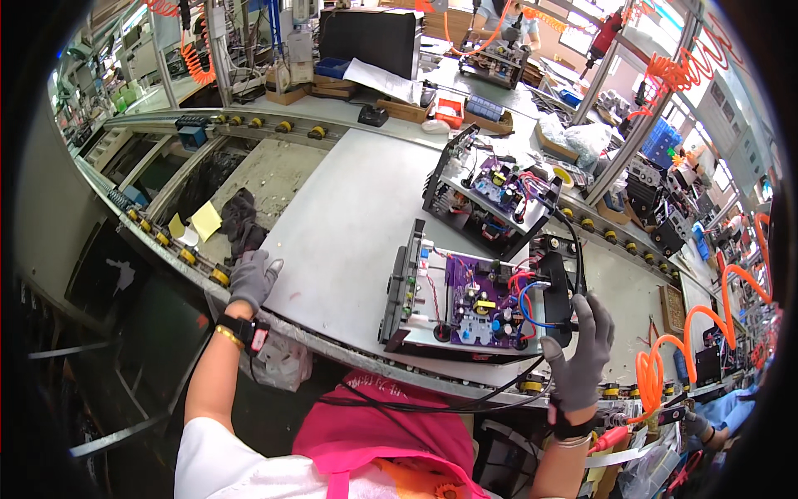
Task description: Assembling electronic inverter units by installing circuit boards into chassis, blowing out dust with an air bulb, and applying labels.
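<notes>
An opened electronic unit with a purple circuit board (465,291) lies on a pale flat board (332,200) in front of me. Coloured wires run to its black right end panel (555,291). Beside that panel is my right hand (582,349), in a grey glove, fingers raised and thumb apart; I cannot tell whether it touches the unit. My left hand (253,279), gloved in grey too, is at the rail by the pale board's left edge, thumb out. A dark crumpled cloth (241,220) lies just beyond its fingers. Behind the first unit stands a second opened unit (499,187), tilted away.
Roller rails (179,249) border the line. Yellow paper (206,220) lies left of the cloth. Black cables (432,407) cross near my body. An orange coiled hose (648,374) hangs at right. A red tool (604,37) hangs far right. Another person works at the far side.
</notes>
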